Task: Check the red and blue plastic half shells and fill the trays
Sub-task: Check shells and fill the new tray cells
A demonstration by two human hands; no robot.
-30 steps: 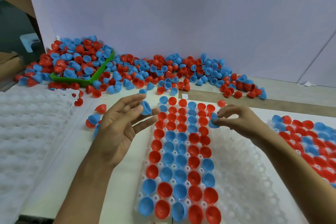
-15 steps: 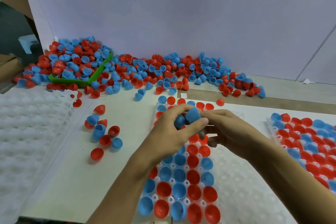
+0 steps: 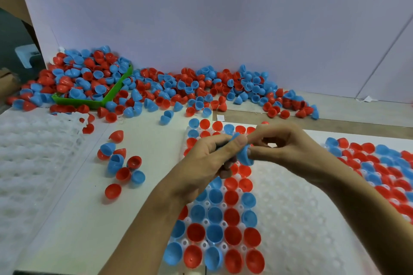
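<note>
My two hands meet above the middle white tray point(image 3: 290, 207), whose left columns hold red and blue half shells. Fingers and thumb of my left hand point(image 3: 207, 163) are curled round a blue half shell point(image 3: 244, 156). My right hand point(image 3: 288, 147) pinches the same blue shell from the right with its fingertips. A second blue shell may sit under my left thumb; I cannot tell. A big heap of loose red and blue shells point(image 3: 201, 89) lies along the back wall.
A green bin point(image 3: 93, 101) full of shells stands at the back left. An empty white tray point(image 3: 33, 163) lies at the left. A filled tray point(image 3: 384, 167) lies at the right. A small cluster of loose shells point(image 3: 120, 165) sits left of the middle tray.
My hands came together from apart, each with a blue shell, and now both hold blue shells over the tray's upper part. My view has shifted slightly.
</note>
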